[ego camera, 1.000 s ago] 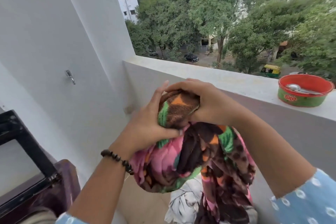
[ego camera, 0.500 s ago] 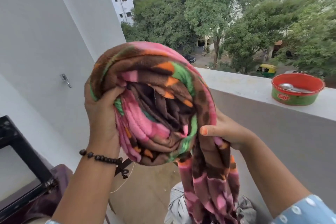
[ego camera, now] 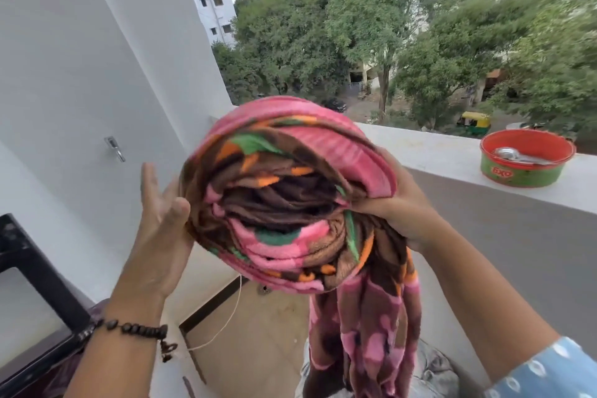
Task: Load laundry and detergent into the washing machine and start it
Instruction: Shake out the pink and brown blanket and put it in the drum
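My right hand (ego camera: 392, 203) grips the bunched pink, brown and orange blanket (ego camera: 287, 200), held up at chest height before the balcony ledge (ego camera: 436, 155); one end hangs down toward pale laundry (ego camera: 433, 371) below. My left hand (ego camera: 161, 223) lies flat against the bundle's left side, fingers spread, palm supporting rather than clasping. The dark frame (ego camera: 35, 275) at lower left is possibly the washing machine lid. A red-and-green tub (ego camera: 526, 165) holding a spoon stands on the ledge.
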The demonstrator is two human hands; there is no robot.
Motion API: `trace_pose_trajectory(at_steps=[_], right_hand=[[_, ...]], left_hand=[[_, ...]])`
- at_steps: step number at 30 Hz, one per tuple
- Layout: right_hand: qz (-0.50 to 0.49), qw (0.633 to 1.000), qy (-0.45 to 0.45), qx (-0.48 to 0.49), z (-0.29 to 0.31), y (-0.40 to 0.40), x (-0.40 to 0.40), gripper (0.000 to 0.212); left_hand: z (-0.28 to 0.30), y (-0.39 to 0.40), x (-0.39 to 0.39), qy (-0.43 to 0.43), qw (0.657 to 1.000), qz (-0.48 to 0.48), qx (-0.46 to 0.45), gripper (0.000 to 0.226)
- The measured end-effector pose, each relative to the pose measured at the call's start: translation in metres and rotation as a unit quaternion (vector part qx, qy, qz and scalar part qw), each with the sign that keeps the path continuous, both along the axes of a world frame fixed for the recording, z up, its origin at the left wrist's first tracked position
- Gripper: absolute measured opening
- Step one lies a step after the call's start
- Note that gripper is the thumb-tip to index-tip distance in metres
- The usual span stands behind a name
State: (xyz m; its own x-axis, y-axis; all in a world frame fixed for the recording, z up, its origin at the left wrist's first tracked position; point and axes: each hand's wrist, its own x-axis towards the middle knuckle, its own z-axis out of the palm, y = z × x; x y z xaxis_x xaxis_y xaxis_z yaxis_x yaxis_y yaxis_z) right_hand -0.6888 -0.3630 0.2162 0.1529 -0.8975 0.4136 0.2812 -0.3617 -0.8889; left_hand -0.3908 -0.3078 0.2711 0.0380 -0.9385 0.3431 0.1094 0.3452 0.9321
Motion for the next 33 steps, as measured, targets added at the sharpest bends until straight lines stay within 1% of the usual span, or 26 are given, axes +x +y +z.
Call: trace_pose_trajectory(at_steps=[1,2,3,4,6,7,8,9,10,11,13,14,16,18,20,22,25,26,30,32,33], right_hand=[[0.010,0.999,0.046,-0.024,0.004,-0.001,-0.002,0.074],[0.021,0.994,0.095,-0.044,0.010,-0.002,-0.003,0.074],[0.033,0.987,0.147,-0.062,0.016,-0.003,-0.001,0.074],[0.043,0.975,0.202,-0.085,0.023,-0.002,0.004,0.072],[0.047,0.939,0.306,-0.152,0.037,0.000,0.020,0.067],[0.045,0.918,0.345,-0.190,0.043,0.001,0.028,0.066],[0.047,0.901,0.370,-0.222,0.048,0.002,0.035,0.065],[0.050,0.890,0.386,-0.239,0.052,0.002,0.039,0.066],[0.053,0.886,0.394,-0.239,0.055,0.003,0.040,0.069],[0.056,0.887,0.396,-0.230,0.058,0.005,0.039,0.073],[0.073,0.894,0.394,-0.200,0.062,0.006,0.030,0.083],[0.090,0.898,0.391,-0.180,0.061,0.005,0.024,0.088],[0.122,0.908,0.376,-0.139,0.057,0.003,0.011,0.095],[0.140,0.924,0.343,-0.096,0.047,0.001,-0.001,0.100],[0.160,0.950,0.266,-0.035,0.030,-0.002,-0.013,0.099],[0.185,0.964,0.188,0.021,0.011,-0.003,-0.023,0.097],[0.199,0.971,0.117,0.057,-0.013,0.001,-0.026,0.100],[0.198,0.973,0.099,0.064,-0.018,0.002,-0.024,0.102],[0.182,0.980,0.022,0.084,-0.029,0.003,-0.002,0.108],[0.138,0.986,-0.015,0.088,-0.031,0.000,0.012,0.100],[0.115,0.989,-0.039,0.090,-0.033,-0.002,0.016,0.095]], left_hand=[[0.008,0.004,0.005,-0.037,0.999,0.033,-0.008,0.139],[0.016,0.007,0.006,-0.099,0.993,0.057,-0.018,0.143],[0.024,0.011,0.002,-0.181,0.981,0.068,-0.026,0.143],[0.030,0.014,-0.005,-0.269,0.960,0.065,-0.033,0.142],[0.030,0.013,-0.027,-0.439,0.898,0.024,-0.022,0.147],[0.026,0.011,-0.039,-0.499,0.866,-0.003,-0.009,0.150],[0.019,0.009,-0.049,-0.537,0.844,-0.020,-0.002,0.152],[0.012,0.005,-0.054,-0.548,0.836,-0.026,-0.004,0.151],[0.006,0.002,-0.058,-0.533,0.846,-0.017,-0.008,0.148],[0.001,-0.001,-0.058,-0.495,0.869,-0.003,-0.012,0.143],[-0.005,-0.003,-0.057,-0.393,0.919,0.007,-0.035,0.134],[-0.008,-0.003,-0.056,-0.353,0.934,0.007,-0.050,0.132],[-0.008,-0.002,-0.059,-0.300,0.951,0.020,-0.077,0.136],[-0.004,-0.005,-0.056,-0.247,0.963,0.048,-0.094,0.129],[0.002,-0.009,-0.048,-0.180,0.974,0.081,-0.111,0.125],[0.008,-0.011,-0.045,-0.110,0.978,0.125,-0.129,0.118],[0.012,-0.015,-0.047,-0.018,0.966,0.215,-0.145,0.085],[0.013,-0.016,-0.047,0.012,0.961,0.235,-0.146,0.078],[0.006,-0.019,-0.055,0.102,0.947,0.275,-0.133,0.065],[-0.005,-0.016,-0.065,0.113,0.947,0.278,-0.119,0.054],[-0.012,-0.014,-0.068,0.111,0.952,0.262,-0.110,0.053]])
